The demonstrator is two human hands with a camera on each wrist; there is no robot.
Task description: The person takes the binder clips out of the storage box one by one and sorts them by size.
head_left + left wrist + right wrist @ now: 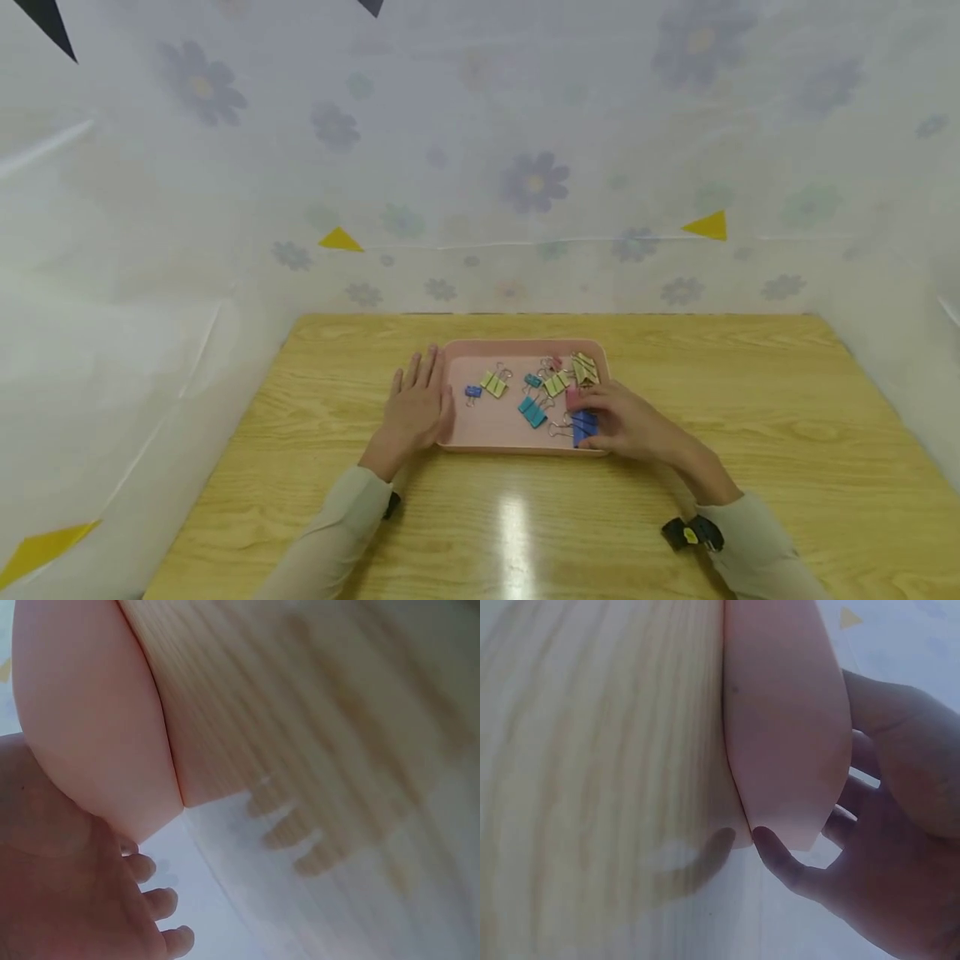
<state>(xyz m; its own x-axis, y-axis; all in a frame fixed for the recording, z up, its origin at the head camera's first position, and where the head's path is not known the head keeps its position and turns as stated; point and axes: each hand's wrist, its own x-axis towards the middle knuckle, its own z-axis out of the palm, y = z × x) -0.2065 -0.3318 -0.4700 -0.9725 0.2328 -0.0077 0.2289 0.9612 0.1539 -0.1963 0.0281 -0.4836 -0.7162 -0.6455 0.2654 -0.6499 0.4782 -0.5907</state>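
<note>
A shallow pink tray [480, 429] holds several binder clips. My left hand [417, 408] lies against its left end, fingers straight and pointing away, thumb along the rim. In the left wrist view, the left hand [67, 877] is beside the tray's outer wall [97, 712]. At the right end, my right hand [633, 423] reaches over the rim, its thumb and bent fingers gripping a large blue binder clip [584, 427]. A pink binder clip [573, 398] is partly hidden under those fingertips. The right wrist view shows the right hand [900, 825] around the tray's end.
Yellow clips [495, 383], teal clips [533, 412] and a small blue clip [472, 392] lie spread inside the tray. A wooden table [360, 542] carries the tray. Flower-patterned white sheeting [480, 208] walls off the back and sides.
</note>
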